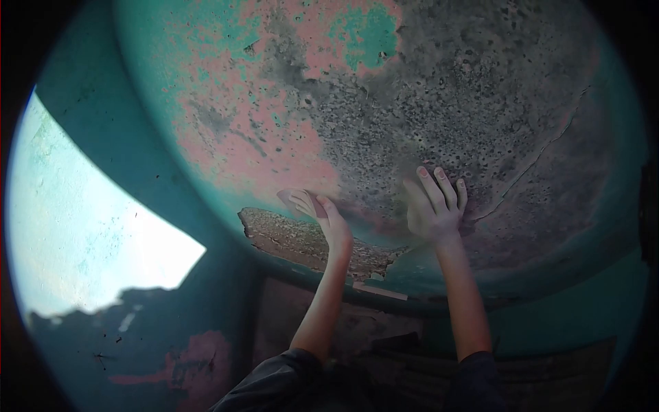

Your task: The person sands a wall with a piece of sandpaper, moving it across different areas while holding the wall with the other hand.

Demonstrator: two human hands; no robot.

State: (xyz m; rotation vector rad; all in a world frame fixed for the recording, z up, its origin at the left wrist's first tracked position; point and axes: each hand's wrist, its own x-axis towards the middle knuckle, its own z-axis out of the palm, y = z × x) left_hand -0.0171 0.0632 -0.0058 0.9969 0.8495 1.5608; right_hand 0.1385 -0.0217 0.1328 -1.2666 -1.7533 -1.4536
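The brown sheet [317, 204] lies against the wall [250, 147], at the lower edge of a pink area, folded under the left hand [338, 226]. That hand is closed on it, fingers across its face and thumb along the right side; the exact pinch is too small to read. To work it well, I would keep the sheet flat under all the fingers, press evenly, and avoid letting a corner curl or dig in. The right hand [436, 209] is opened out against the grey pitted patch [425, 103], fingers pointing up and slightly apart, its left side blurred; I cannot tell whether anything sits beneath the palm. Just below the left hand, a rough brown patch [288, 237] has ragged edges, so lighter pressure seems wise there to avoid lifting more. A long crack [532, 161] slants up to the right, deserving similar care. Farther left, a bright sunlit patch [103, 220] marks the adjoining green wall [89, 123].
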